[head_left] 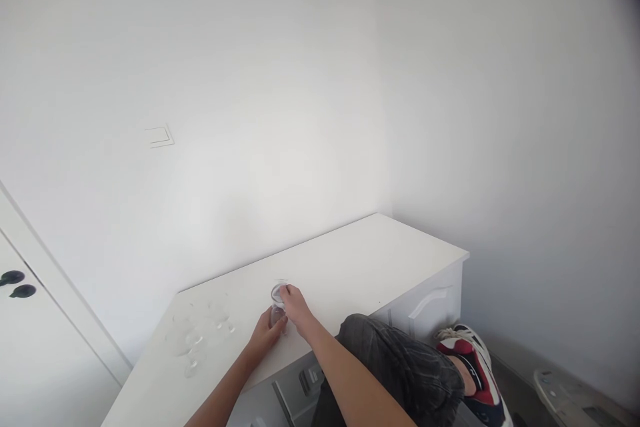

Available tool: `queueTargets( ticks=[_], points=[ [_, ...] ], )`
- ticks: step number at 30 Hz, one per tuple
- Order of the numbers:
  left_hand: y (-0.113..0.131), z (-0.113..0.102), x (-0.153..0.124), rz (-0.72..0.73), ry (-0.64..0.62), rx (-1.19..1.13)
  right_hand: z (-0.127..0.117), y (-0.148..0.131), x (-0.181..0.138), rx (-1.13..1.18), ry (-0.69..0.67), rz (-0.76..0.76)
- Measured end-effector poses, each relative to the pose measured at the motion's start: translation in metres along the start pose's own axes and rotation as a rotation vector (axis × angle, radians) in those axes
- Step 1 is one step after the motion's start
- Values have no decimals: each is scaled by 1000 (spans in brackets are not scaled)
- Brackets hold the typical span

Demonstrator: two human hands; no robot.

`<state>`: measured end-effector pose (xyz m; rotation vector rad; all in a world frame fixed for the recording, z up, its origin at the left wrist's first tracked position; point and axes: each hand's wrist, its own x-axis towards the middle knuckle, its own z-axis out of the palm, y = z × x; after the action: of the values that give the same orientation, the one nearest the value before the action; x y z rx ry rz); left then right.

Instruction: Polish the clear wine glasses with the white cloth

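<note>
My left hand (265, 333) is closed round the body of a small clear round-rimmed glass (277, 315) above the white cabinet top. My right hand (296, 308) is closed at the upper end of it, thumb and fingers on a clear ring-like rim (277, 291). Whether that rim is part of the glass or a separate piece, I cannot tell. To the left of my hands, several clear, glass-like pieces (194, 363) stand or lie close together; their outlines are faint against the white surface.
The white cabinet top (360, 253) runs along the wall towards the corner. My bent leg (395, 360) and a red, white and navy shoe (470, 367) are against its front. A wall switch (159, 136) and a door with black handles (23, 290) are at left.
</note>
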<state>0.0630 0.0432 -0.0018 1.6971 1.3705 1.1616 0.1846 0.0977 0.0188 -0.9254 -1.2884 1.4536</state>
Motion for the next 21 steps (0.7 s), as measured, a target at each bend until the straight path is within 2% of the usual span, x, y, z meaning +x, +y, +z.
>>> queueTargets(
  ticks=[2,5,9,14,21],
  points=[
    [1,1,2,49,-41,30,3,0,3,139,74,34],
    [-1,0,2,27,-25,17,5,-1,3,249,45,32],
    [-4,-4,-2,-108,33,-21,2,-3,0,134,-103,7],
    [3,-7,-6,-84,-9,-42,-7,-6,-4,97,-220,-5],
    [9,-5,-5,-105,-14,-32,-18,-13,-9,-246,-138,-48]
  ],
)
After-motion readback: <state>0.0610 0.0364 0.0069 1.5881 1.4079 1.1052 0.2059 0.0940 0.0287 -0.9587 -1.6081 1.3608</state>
